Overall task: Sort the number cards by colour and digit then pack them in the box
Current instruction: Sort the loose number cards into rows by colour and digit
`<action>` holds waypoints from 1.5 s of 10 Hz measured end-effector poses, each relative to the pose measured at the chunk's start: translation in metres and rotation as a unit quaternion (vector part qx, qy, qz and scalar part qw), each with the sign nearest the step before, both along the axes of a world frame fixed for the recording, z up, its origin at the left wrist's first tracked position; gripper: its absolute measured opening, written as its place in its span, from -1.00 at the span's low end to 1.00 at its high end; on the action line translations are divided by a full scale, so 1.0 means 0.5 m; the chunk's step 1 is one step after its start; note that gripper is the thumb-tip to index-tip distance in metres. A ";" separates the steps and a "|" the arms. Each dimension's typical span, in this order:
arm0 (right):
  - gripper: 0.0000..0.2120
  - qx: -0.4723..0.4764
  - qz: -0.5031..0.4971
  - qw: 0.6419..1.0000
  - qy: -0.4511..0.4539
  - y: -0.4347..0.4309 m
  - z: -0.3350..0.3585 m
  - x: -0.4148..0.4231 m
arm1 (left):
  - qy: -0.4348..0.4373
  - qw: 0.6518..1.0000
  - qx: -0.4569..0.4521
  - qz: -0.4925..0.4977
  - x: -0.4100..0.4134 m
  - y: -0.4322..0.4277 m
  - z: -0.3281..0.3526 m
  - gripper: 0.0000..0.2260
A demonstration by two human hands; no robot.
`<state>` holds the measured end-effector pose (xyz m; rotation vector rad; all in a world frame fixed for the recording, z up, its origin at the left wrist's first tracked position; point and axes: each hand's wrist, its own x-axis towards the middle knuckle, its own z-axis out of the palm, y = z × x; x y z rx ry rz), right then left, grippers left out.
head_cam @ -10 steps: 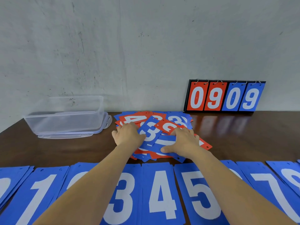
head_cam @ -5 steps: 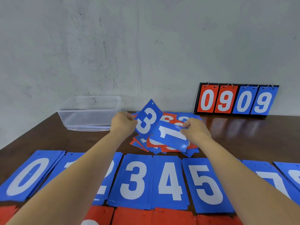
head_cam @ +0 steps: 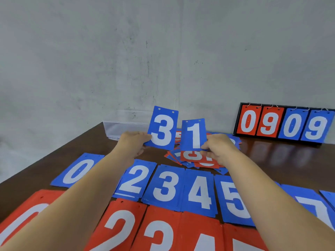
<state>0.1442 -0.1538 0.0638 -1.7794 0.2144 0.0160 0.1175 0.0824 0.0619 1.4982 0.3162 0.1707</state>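
My left hand point(head_cam: 133, 143) pinches a blue 3 card point(head_cam: 162, 128) by its lower left corner and holds it upright above the table. My right hand point(head_cam: 218, 147) pinches a blue 1 card point(head_cam: 194, 134) by its lower edge, also upright, just right of the 3. Under both lies the mixed pile of red and blue cards point(head_cam: 197, 159). A row of sorted blue stacks point(head_cam: 181, 189) runs across in front, with a row of red stacks point(head_cam: 159, 230) nearest me. The clear plastic box point(head_cam: 125, 126) stands at the back left, partly behind the 3 card.
A black flip scoreboard point(head_cam: 283, 124) showing 0 9 0 9 leans against the grey wall at the back right. The dark wooden table point(head_cam: 282, 163) ends at an edge on the left.
Both hands have lifted from the pile, each with a card. The blue 3 and blue 1 have been turned upright, facing me. The view has tilted down, showing the red row.
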 end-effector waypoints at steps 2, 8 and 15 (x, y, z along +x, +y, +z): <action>-0.79 0.051 0.092 0.994 -0.026 0.106 -0.008 -0.071 | 0.023 0.993 -0.114 -0.019 -0.040 -0.011 -0.016 -0.75; -0.88 0.045 -0.041 0.988 -0.144 0.371 -0.006 -0.221 | -0.023 0.997 -0.040 -0.061 -0.163 0.256 -0.015 -0.75; -0.72 -0.248 -0.122 0.960 -0.033 0.203 -0.115 -0.171 | 0.019 0.964 0.262 -0.032 -0.082 0.312 -0.143 -0.87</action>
